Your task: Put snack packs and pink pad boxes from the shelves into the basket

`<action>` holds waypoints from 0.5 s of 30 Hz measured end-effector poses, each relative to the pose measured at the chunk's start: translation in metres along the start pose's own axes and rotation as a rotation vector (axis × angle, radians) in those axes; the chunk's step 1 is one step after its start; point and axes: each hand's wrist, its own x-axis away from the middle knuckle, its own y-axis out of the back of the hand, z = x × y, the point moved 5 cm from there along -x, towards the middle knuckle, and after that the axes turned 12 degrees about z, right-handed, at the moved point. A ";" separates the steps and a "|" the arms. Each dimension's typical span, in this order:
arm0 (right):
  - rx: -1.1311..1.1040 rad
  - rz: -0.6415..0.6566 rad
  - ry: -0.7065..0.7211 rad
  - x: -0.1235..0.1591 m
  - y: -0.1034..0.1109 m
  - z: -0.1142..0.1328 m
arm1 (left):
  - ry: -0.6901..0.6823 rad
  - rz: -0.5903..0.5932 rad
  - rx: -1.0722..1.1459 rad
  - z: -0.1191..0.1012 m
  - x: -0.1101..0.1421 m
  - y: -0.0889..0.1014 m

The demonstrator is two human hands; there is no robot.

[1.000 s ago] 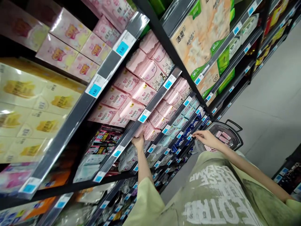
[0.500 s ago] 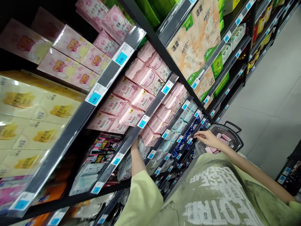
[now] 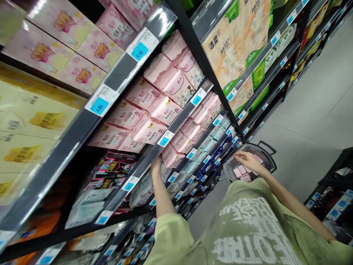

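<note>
My left hand (image 3: 156,166) reaches into a shelf beside pink packs of tissues (image 3: 173,156). Its fingers are hidden behind the shelf edge (image 3: 143,165), so what they touch cannot be seen. My right hand (image 3: 247,161) hangs over a grey shopping basket (image 3: 228,171) with a dark rim. Its fingers are loosely stretched and hold nothing that I can see. Several small pink packs (image 3: 239,171) lie inside the basket, below that hand.
Yellow tissue packs (image 3: 27,121) and pink and yellow boxes (image 3: 79,75) fill the shelves at left. Black-and-pink packets (image 3: 117,165) lie lower down. Large orange tissue packs (image 3: 228,55) stand further along. Grey floor (image 3: 300,129) shows at right, with another dark display (image 3: 336,191).
The view has shifted closer to the shelves. My right hand has come from the shelf edge to over the basket. My left hand stays in the shelf, appearing slightly further left.
</note>
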 end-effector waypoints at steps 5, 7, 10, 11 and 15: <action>-0.289 -0.292 -0.286 0.043 0.038 -0.078 | 0.103 -0.096 -0.087 -0.003 0.091 -0.020; -0.317 -0.425 -0.400 0.074 0.049 -0.104 | 0.015 -0.114 -0.147 -0.022 0.131 -0.036; -0.280 -0.519 -0.522 0.122 0.056 -0.129 | -0.076 -0.110 -0.131 -0.046 0.180 -0.075; -0.269 -0.519 -0.552 0.136 0.055 -0.135 | -0.081 -0.065 -0.094 -0.050 0.193 -0.095; -0.276 -0.476 -0.634 0.178 0.039 -0.159 | 0.016 0.436 0.108 -0.043 0.243 -0.217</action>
